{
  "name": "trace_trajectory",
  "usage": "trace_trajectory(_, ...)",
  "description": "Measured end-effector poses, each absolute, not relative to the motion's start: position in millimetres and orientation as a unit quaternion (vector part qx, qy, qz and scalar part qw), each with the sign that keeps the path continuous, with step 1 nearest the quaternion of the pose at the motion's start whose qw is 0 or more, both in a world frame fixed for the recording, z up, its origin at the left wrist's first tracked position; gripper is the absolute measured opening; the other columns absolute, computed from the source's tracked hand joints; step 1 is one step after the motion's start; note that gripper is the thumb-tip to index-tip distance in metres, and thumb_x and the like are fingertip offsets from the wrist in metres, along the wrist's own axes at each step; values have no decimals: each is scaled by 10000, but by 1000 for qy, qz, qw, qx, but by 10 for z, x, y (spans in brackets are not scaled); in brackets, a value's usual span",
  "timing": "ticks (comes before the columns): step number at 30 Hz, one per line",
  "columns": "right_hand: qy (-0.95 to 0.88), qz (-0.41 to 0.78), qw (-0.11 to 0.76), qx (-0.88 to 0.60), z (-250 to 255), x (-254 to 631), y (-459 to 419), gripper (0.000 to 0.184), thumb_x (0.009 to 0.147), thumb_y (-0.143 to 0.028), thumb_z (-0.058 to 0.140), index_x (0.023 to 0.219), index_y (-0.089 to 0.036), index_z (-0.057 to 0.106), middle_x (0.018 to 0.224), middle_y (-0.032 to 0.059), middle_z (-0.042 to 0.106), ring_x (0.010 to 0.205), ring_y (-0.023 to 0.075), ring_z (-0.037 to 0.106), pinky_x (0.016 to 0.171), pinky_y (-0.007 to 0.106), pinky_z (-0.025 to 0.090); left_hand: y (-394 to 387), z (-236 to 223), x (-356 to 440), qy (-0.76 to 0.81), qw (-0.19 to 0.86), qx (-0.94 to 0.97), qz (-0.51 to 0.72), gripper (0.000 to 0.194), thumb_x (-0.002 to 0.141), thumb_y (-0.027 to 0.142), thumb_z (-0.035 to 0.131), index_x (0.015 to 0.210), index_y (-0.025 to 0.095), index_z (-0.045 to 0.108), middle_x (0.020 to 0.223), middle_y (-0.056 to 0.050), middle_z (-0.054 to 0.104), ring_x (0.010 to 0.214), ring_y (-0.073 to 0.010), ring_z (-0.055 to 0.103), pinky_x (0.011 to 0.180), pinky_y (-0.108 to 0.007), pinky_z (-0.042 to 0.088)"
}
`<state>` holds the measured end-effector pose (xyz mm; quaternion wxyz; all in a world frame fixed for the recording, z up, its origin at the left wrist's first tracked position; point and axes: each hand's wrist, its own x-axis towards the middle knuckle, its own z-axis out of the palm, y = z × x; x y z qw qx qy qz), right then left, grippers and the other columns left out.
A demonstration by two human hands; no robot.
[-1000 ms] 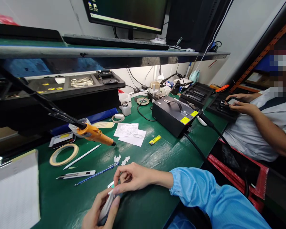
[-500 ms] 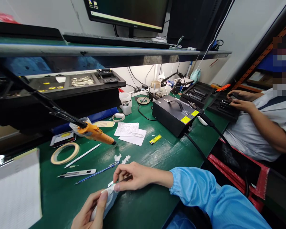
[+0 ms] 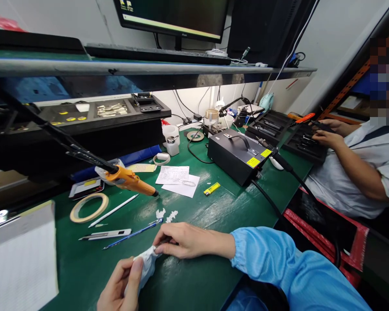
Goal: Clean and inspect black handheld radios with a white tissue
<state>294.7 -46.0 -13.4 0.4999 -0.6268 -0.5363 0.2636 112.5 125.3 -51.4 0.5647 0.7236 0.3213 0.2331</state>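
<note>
My left hand [image 3: 121,283] is closed around a crumpled whitish wrapping [image 3: 148,263], tissue or thin film, above the green bench top. At its upper end, my right hand [image 3: 181,240] pinches it between thumb and fingers. Whatever the wrapping covers is hidden. Just beyond my hands lie a blue pen-like stick [image 3: 132,234], a utility knife [image 3: 105,234] and torn white scraps [image 3: 171,216].
An orange electric screwdriver [image 3: 131,181] hangs over the bench. Around it are a masking tape roll [image 3: 72,215], white stylus [image 3: 113,211], yellow lighter [image 3: 212,188], papers [image 3: 172,175] and a black soldering unit [image 3: 235,155]. A co-worker's hands [image 3: 329,134] work at right.
My right hand has shifted slightly, and the wrapping's end is now drawn out between both hands. A small pale tab seen near the right fingers before no longer shows.
</note>
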Motion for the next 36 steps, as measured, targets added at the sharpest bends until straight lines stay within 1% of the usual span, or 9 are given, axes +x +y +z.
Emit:
trace_trajectory(6, -515, 234, 521, -639, -222, 2926, -431, 189, 1122, -368, 796, 1165, -196, 730, 1104, 60, 788, 958, 170, 718, 874, 276, 564, 1244, -494, 1155, 337, 580, 706, 229, 883, 612, 1017, 906, 945, 207, 796, 695, -41, 776, 620, -231, 760, 558, -256, 637)
trace_trajectory(9, -514, 227, 525, -640, -246, 2928, -432, 209, 1119, -389, 801, 1167, -193, 746, 1106, 62, 798, 941, 165, 720, 853, 272, 561, 1229, -484, 1173, 325, 580, 703, 253, 839, 677, 984, 907, 1008, 224, 779, 682, -21, 766, 652, -242, 780, 582, -263, 637)
trace_trajectory(16, -513, 228, 523, -642, -273, 2932, -434, 243, 1111, -412, 813, 1175, -181, 771, 1092, 64, 801, 909, 160, 704, 834, 274, 567, 1224, -467, 1179, 305, 566, 717, 268, 812, 707, 996, 877, 964, 234, 766, 664, -15, 745, 622, -234, 765, 545, -268, 612)
trace_trajectory(20, -508, 231, 525, -643, -257, 2929, -439, 283, 1124, -458, 790, 1168, -179, 767, 1050, 55, 789, 845, 148, 666, 775, 265, 540, 1233, -477, 1171, 308, 568, 716, 264, 821, 687, 990, 896, 966, 228, 769, 669, -12, 750, 602, -222, 751, 547, -266, 614)
trace_trajectory(24, -506, 233, 536, -634, -225, 2920, -439, 339, 1139, -527, 753, 1109, -189, 749, 1011, 50, 774, 829, 150, 656, 756, 267, 518, 1251, -526, 1164, 324, 579, 702, 259, 831, 666, 974, 923, 987, 223, 775, 727, -32, 786, 669, -249, 802, 576, -268, 643)
trace_trajectory(26, -504, 237, 541, -630, -212, 2917, -441, 320, 1137, -507, 754, 1069, -195, 735, 978, 41, 760, 814, 150, 643, 752, 268, 506, 1268, -562, 1161, 334, 584, 695, 254, 841, 651, 965, 940, 1011, 222, 782, 769, -44, 802, 716, -262, 822, 598, -267, 658)
trace_trajectory(32, -494, 260, 547, -624, -181, 2931, -458, 176, 1097, -337, 788, 1016, -196, 722, 887, -1, 693, 743, 123, 572, 722, 253, 450, 1312, -651, 1140, 341, 602, 684, 230, 865, 632, 923, 978, 1074, 197, 816, 938, -86, 860, 822, -280, 866, 708, -265, 719)
trace_trajectory(34, -489, 276, 548, -619, -170, 2936, -455, 164, 1088, -320, 783, 1003, -194, 722, 845, -19, 666, 719, 113, 554, 708, 246, 437, 1321, -662, 1131, 340, 606, 683, 225, 857, 620, 922, 980, 1040, 191, 820, 938, -85, 864, 813, -280, 870, 700, -258, 719)
trace_trajectory(36, -481, 294, 552, -615, -159, 2934, -448, 196, 1086, -362, 783, 1005, -193, 727, 826, -25, 660, 708, 110, 541, 694, 242, 435, 1326, -661, 1128, 335, 609, 684, 221, 841, 623, 922, 976, 1003, 188, 821, 924, -81, 862, 807, -278, 872, 695, -250, 715)
